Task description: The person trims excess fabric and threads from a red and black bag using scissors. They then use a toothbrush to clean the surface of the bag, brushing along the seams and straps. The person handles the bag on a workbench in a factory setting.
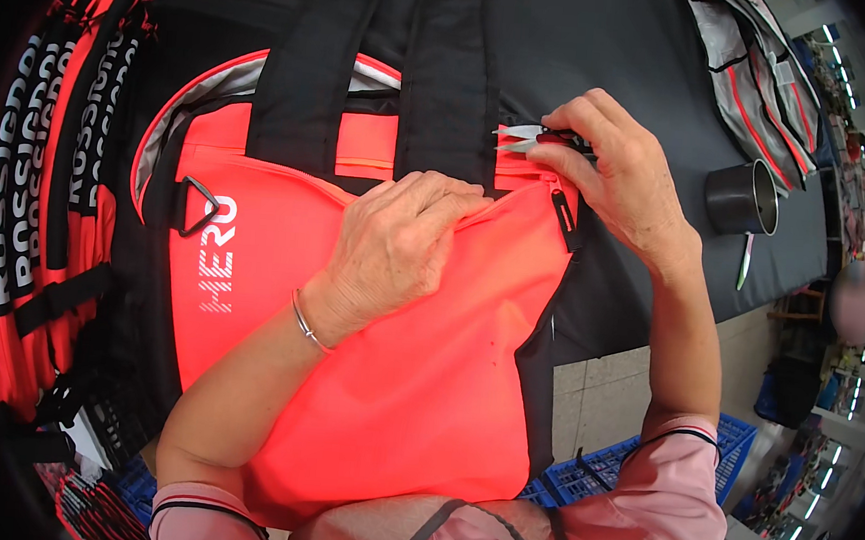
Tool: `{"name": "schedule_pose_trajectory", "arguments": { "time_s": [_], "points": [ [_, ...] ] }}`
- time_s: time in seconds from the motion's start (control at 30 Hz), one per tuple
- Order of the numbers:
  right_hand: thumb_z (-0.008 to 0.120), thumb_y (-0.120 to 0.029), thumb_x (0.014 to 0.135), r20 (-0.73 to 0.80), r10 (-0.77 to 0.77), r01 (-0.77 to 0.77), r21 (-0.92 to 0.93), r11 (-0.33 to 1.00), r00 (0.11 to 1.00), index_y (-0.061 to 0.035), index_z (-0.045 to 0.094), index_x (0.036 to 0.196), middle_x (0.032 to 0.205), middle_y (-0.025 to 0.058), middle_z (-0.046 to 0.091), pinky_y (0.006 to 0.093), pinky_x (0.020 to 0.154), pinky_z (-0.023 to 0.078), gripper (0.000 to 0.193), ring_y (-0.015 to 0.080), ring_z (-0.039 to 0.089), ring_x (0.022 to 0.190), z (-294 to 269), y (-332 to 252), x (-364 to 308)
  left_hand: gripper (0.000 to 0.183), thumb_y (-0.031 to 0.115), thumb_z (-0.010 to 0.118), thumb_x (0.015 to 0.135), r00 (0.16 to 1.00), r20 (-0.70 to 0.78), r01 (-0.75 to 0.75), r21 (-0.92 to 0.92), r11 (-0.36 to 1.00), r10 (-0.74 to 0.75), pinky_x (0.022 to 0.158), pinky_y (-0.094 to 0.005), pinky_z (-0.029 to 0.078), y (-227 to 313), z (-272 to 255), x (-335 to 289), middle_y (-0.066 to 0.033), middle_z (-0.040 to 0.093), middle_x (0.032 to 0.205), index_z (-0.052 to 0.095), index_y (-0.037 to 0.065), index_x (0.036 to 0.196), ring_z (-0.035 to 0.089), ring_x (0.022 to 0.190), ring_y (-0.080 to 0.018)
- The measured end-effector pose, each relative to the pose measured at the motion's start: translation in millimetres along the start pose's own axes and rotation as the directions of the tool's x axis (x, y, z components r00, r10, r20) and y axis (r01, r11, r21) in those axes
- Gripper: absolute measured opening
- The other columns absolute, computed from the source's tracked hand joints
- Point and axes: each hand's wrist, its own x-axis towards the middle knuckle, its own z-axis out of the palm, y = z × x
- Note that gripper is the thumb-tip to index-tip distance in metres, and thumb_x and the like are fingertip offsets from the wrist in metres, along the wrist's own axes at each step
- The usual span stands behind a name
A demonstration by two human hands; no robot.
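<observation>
- Nearest, the coral-red bag (pixel 414 389) lies on the black table (pixel 616 293), its lower end hanging over the near edge against the person's body.
- It looks well along: black straps (pixel 453 81), a D-ring (pixel 215 202) and a white print are on the front. The front pocket's zip line sags away from the panel above, with the black zip pull (pixel 564 211) at its right end. What is left cannot be told beyond the spot at the blades.
- The left hand (pixel 394 242) lies over the pocket's upper edge, fingers bent against the cloth; whether the thumb pinches beneath is hidden.
- The right hand (pixel 625 168) closes firmly around small snips (pixel 522 131). Their blades stand apart, pointing left beside the right-hand strap, above the zip's end.
- Farther right, a dark metal cup (pixel 730 203) stands on the table; beyond it lies a grey-lined bag piece (pixel 752 77).
</observation>
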Motion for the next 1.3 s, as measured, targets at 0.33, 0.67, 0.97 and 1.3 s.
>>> {"name": "schedule_pose_trajectory", "arguments": {
  "time_s": [0.33, 0.67, 0.97, 1.3],
  "points": [
    [0.080, -0.023, 0.079, -0.032, -0.279, 0.266, -0.214, 0.940, 0.960, -0.0093, 0.061, 0.088, 0.082, 0.0009, 0.056, 0.0316, 0.062, 0.052, 0.025, 0.0176, 0.061, 0.078, 13.1, 2.7, 7.0, 0.027, -0.012, 0.061, 0.077, 0.998, -0.052, -0.034, 0.010, 0.999, 0.035, 0.070, -0.0346, 0.056, 0.6, 1.2, 2.2, -0.0120, 0.074, 0.098, 0.069, 0.000, 0.100, 0.071, 0.083, -0.0273],
    [0.081, -0.024, 0.075, -0.081, -0.279, 0.253, -0.242, 0.937, 0.957, -0.0104, 0.060, 0.085, 0.080, -0.0002, 0.055, 0.0308, 0.058, 0.050, 0.027, 0.0165, 0.060, 0.075, 13.6, -1.4, 7.2, 0.025, -0.012, 0.061, 0.076, 0.997, -0.072, -0.040, 0.006, 0.999, 0.040, 0.068, -0.0344, 0.056, 0.9, 2.7, 1.1, -0.0121, 0.074, 0.098, 0.070, 0.000, 0.097, 0.071, 0.081, -0.0274],
    [0.080, -0.026, 0.078, -0.055, -0.278, 0.259, -0.234, 0.937, 0.959, -0.0095, 0.061, 0.088, 0.081, 0.0005, 0.057, 0.0320, 0.058, 0.050, 0.027, 0.0173, 0.061, 0.076, 13.5, 0.4, 6.4, 0.026, -0.013, 0.060, 0.075, 0.995, -0.072, -0.065, 0.024, 0.998, 0.067, 0.067, -0.0345, 0.055, 1.6, 0.6, 1.8, -0.0128, 0.074, 0.097, 0.069, -0.001, 0.097, 0.070, 0.080, -0.0276],
    [0.080, -0.025, 0.080, -0.027, -0.245, 0.229, -0.268, 0.936, 0.969, -0.0100, 0.061, 0.088, 0.079, 0.0006, 0.057, 0.0320, 0.057, 0.050, 0.025, 0.0176, 0.062, 0.075, 13.4, 0.1, 5.3, 0.027, -0.012, 0.061, 0.076, 0.996, -0.060, -0.057, 0.023, 0.998, 0.059, 0.070, -0.0355, 0.056, 2.1, -0.5, -0.5, -0.0140, 0.073, 0.100, 0.068, -0.002, 0.100, 0.070, 0.082, -0.0290]
  ]
}}
